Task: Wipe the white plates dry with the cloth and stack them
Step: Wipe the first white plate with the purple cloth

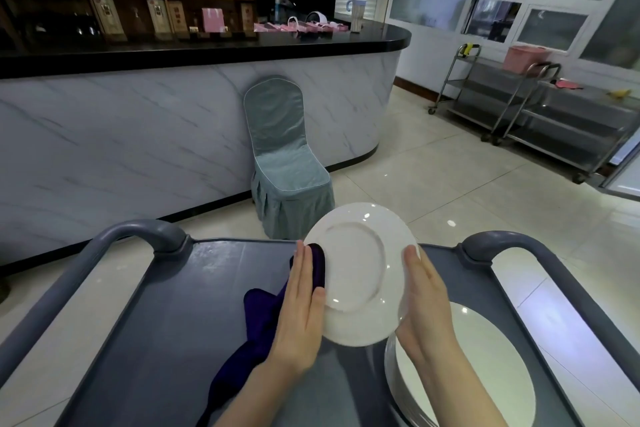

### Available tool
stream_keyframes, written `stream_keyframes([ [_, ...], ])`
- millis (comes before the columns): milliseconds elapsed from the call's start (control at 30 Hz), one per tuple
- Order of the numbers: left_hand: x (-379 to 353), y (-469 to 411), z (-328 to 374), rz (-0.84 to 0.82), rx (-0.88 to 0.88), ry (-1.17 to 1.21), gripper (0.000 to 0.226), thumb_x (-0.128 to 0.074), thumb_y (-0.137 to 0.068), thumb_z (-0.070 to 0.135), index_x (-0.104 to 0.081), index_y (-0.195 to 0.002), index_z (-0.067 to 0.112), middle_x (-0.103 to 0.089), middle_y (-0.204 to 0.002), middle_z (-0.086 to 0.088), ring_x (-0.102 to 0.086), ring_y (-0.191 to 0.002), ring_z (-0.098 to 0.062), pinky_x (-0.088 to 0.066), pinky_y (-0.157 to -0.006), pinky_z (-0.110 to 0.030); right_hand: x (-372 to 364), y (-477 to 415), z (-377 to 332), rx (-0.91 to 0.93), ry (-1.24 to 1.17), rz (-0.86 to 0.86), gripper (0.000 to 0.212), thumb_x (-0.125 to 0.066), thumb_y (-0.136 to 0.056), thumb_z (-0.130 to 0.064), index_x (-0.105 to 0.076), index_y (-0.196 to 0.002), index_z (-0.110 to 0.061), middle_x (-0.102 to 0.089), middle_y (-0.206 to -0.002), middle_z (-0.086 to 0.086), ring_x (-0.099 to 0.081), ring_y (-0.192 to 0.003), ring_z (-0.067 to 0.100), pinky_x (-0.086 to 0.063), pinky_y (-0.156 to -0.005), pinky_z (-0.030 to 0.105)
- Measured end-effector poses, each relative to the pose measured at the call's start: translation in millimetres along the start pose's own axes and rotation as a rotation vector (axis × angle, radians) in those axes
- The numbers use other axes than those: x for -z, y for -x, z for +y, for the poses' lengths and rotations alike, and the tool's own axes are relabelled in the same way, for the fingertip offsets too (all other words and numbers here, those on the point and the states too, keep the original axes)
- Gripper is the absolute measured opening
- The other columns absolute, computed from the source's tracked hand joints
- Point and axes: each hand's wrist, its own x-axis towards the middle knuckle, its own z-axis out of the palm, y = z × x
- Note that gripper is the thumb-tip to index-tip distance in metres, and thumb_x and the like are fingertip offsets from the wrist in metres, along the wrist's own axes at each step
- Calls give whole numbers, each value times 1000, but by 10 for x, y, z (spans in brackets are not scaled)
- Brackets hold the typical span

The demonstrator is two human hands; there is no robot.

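Here we hold one white plate up above the grey worktop of a cart, clamped by its edges between our two palms. Its underside faces us, the raised foot ring plainly showing, and it tilts a little to the right.

Our left hand lies flat with the fingers straight and pressed together. It presses a dark purple cloth against the plate's left rim, with the thumb touching the rim itself. The cloth bunches out past the fingertips at the top, and the rest hangs down under the wrist towards the worktop.

Our right hand is flat too, fingers straight and together, resting along the plate's right rim. We cannot tell where its thumb sits.

Below the right wrist, a stack of white plates stands on the worktop at its near right side. The held plate overlaps the stack's upper left edge in our view but is clear above it.

Curved grey handles rise at the cart's far corners. Beyond them a chair in a pale blue-grey cover stands against a marble-patterned bar with a black top. Steel trolleys stand by the windows at the right, one carrying a pink basket.
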Motion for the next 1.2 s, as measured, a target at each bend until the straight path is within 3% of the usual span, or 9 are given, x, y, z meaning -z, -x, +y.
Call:
stream_keyframes([
  [167,-189,280,115,-2,-145,-115,63,-31,-102,33,-1,-157,32,5,-165,9,3,-152,-13,2,-121,-25,-47,-127,-34,-8,-105,76,28,-50,-103,-36,-69,-118,-22,-74,-116,-2,-71,-106,17,-55,-79,36],
  [267,-348,361,268,-5,-187,-249,70,-34,-96,26,1,-157,31,3,-166,8,2,-152,-15,7,-120,-29,-71,-121,72,-52,-136,94,27,-50,-103,-36,-68,-119,-25,-75,-115,-2,-72,-105,18,-56,-82,39],
  [400,-256,209,348,-127,-319,-429,64,-31,-99,24,-6,-157,23,0,-165,9,-3,-152,-12,-1,-121,-32,-74,-70,174,-105,-156,62,28,-48,-103,-35,-67,-122,-27,-73,-119,0,-71,-108,21,-55,-87,40],
  [567,-61,169,200,-202,-339,-447,66,-31,-99,21,0,-157,28,-1,-165,12,-2,-152,-11,-4,-122,-31,-26,-160,47,-62,-182,91,25,-50,-102,-32,-72,-112,-23,-75,-113,-1,-73,-100,17,-59,-69,31],
  [733,-70,262,161,-256,-371,-635,76,-38,-92,23,1,-157,23,-3,-165,8,-3,-152,-16,-16,-118,-47,-10,-130,64,-97,-196,119,25,-51,-102,-36,-68,-116,-25,-75,-113,-2,-74,-98,16,-58,-74,36],
  [833,-115,174,292,-314,-432,-627,72,-36,-95,22,3,-157,24,1,-165,10,1,-152,-15,-7,-123,-36,-50,-47,150,-109,-132,71,29,-47,-103,-37,-65,-124,-28,-74,-118,-3,-71,-107,17,-55,-89,39],
  [967,-147,-3,483,-289,-314,-475,59,-20,-100,30,7,-152,31,16,-161,21,12,-150,-5,4,-122,-26,-99,74,235,-89,-46,4,31,-44,-105,-29,-70,-120,-22,-72,-121,1,-67,-115,17,-47,-101,40],
  [1100,-140,-125,535,-242,-210,-358,58,-22,-103,23,7,-153,31,18,-160,23,16,-148,0,3,-122,-25,-91,150,275,-73,18,-56,33,-41,-106,-26,-70,-122,-22,-72,-122,1,-68,-114,16,-49,-93,35],
  [1200,-194,-2,514,-290,-244,-495,63,-20,-99,26,15,-152,30,23,-159,20,17,-148,-3,0,-123,-33,-66,127,242,-38,49,-11,34,-44,-105,-25,-77,-104,-27,-75,-112,-1,-70,-106,12,-52,-86,29],
])
